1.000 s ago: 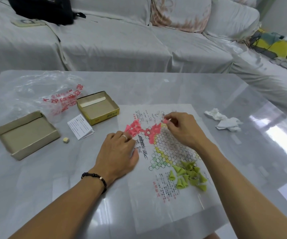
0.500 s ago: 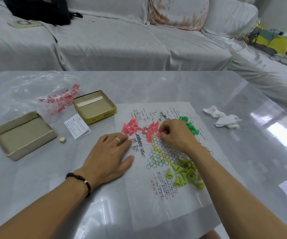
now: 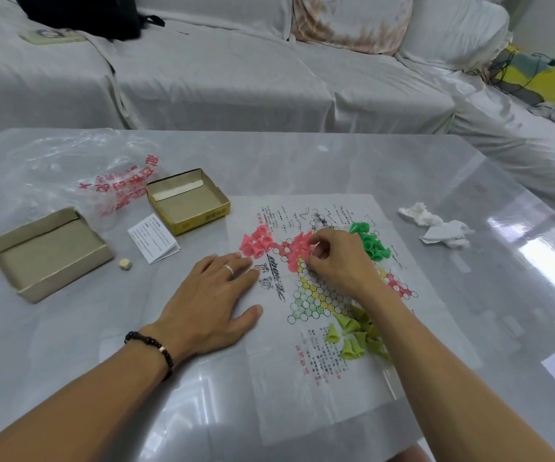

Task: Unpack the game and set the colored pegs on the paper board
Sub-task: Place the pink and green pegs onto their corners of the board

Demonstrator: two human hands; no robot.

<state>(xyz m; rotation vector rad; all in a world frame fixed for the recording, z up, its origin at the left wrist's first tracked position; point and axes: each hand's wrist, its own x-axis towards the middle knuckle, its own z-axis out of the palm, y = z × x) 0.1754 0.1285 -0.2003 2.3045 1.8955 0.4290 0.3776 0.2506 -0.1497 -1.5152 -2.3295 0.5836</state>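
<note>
The paper board [image 3: 329, 388] lies flat on the grey table, printed with a star of circles. A loose heap of pink pegs [image 3: 256, 243] sits at its upper left, and more pink pegs [image 3: 294, 251] stand on the board's pink corner. Dark green pegs [image 3: 369, 243] are piled at the upper right, yellow-green pegs [image 3: 352, 335] at the lower right. My right hand [image 3: 339, 261] pinches a pink peg at the pink corner. My left hand [image 3: 209, 301] rests flat, fingers spread, on the board's left edge.
Two open cardboard box halves [image 3: 48, 251] [image 3: 188, 200] sit at the left, with a folded leaflet [image 3: 153, 238], a small die [image 3: 125, 264] and a clear plastic bag [image 3: 69, 175]. Crumpled tissue [image 3: 436, 225] lies at the right. A sofa stands behind the table.
My right hand moved from the top of the board down to the pink corner with a pink peg. My left hand flattened out and slid slightly left.
</note>
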